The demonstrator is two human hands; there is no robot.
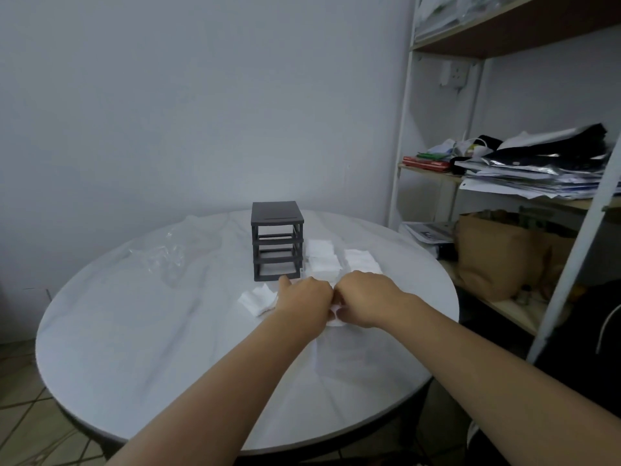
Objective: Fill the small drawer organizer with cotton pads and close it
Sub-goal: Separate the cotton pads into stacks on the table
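- A round white table (134, 348) carries everything; both bare arms reach across it from the near edge.
- The organizer (277, 240), a small dark frame with three open slots, stands upright near the far middle of the table. No drawers show in its slots.
- The left hand (304, 299) and right hand (364, 297) meet knuckle to knuckle just in front of the organizer, a little to its right.
- Both hands are curled narrow around something white (336, 317), which peeks out under them at the near side; it looks like cotton pads, but what exactly they pinch is hidden.
- The left thumb points toward the foot of the organizer, close to it.
- One stack of pads (258, 299) lies just left of the left hand, touching or nearly touching the wrist.
- Two more stacks (322, 258) sit right beside the organizer on its right.
- Another stack (361, 260) lies further right, just beyond the right hand.
- A crumpled clear plastic wrapper (164, 253) lies on the left of the table, well apart from the hands.
- A shelf (504, 183) with papers stands at the right.
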